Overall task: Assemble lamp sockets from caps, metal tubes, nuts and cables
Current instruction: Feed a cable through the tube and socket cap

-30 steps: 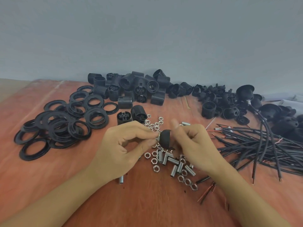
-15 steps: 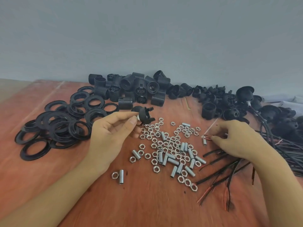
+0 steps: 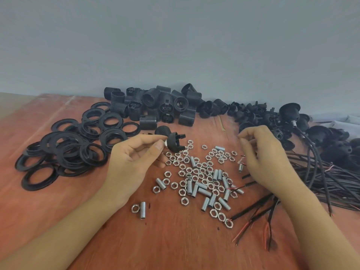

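My left hand (image 3: 132, 158) pinches a short metal tube between thumb and forefinger, and a black cap (image 3: 175, 142) sits on that tube, its prongs pointing right, held above the table. My right hand (image 3: 266, 158) hovers over the near ends of the black cables (image 3: 331, 182), fingers curled around one cable whose red stripped tip pokes out to the left. Between the hands lies a scatter of several nuts and threaded metal tubes (image 3: 202, 178).
Black rings (image 3: 74, 151) are heaped at the left. Threaded socket bodies (image 3: 159, 106) and loose caps (image 3: 253, 115) line the wall. Caps fitted with cables (image 3: 289, 112) lie at the far right. One tube and nut (image 3: 142, 210) sit near my left forearm.
The hands were together on the cap; they have separated. My left hand lifted the cap leftward, and my right hand moved right to the cables and closed on one.
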Tool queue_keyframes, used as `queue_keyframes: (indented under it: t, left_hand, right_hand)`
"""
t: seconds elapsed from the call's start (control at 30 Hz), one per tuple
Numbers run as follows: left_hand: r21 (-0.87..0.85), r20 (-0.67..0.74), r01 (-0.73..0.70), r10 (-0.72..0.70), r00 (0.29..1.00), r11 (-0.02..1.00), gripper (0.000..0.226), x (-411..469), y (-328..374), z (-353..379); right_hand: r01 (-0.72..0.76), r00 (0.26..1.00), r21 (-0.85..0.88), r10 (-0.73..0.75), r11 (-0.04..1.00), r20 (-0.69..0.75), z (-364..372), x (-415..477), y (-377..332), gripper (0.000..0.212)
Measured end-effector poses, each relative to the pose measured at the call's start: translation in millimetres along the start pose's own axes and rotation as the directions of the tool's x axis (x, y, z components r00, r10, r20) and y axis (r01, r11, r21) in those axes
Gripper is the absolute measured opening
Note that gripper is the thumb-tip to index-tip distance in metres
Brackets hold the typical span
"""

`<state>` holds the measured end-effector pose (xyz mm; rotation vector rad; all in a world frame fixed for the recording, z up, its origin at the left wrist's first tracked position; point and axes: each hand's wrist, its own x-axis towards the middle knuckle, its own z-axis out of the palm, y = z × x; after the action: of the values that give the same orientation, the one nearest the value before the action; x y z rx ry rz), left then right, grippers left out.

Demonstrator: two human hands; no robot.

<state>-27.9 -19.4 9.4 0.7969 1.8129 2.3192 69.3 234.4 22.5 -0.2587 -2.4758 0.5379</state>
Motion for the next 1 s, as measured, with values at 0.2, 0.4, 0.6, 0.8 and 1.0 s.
queue_keyframes:
  t: [0.2,0.4,0.6,0.8,1.0]
  left_hand:
    - [0.018,0.007,0.018,-0.019,1.000,1.000,0.022,-0.1,0.9,0.6]
    - [0.013,0.022,0.027,-0.028,0.999,1.000,0.025,-0.2,0.8,0.4]
    - [0.031,0.058,0.017,-0.019,0.998,0.999,0.023,-1.0,-0.4,1.1]
    - [0.100,0.109,-0.030,0.019,0.994,0.995,0.021,-3.3,-1.7,1.0]
    - [0.132,0.131,-0.072,0.054,0.990,0.989,0.021,-4.0,-2.2,1.0]
  right_hand:
    - [0.287,0.958,0.300,-0.278,0.910,-0.073,22.0,-8.8,-42.7,0.020]
    - [0.212,0.977,0.299,-0.212,0.930,-0.036,33.1,-15.8,-50.9,0.024]
    - [0.248,0.968,0.292,-0.251,0.924,-0.030,30.2,-15.0,-45.6,0.023]
    - [0.302,0.950,0.263,-0.313,0.917,0.000,34.5,-17.8,-50.7,0.023]
    - [0.294,0.954,0.264,-0.300,0.919,-0.018,36.2,-18.5,-51.9,0.024]
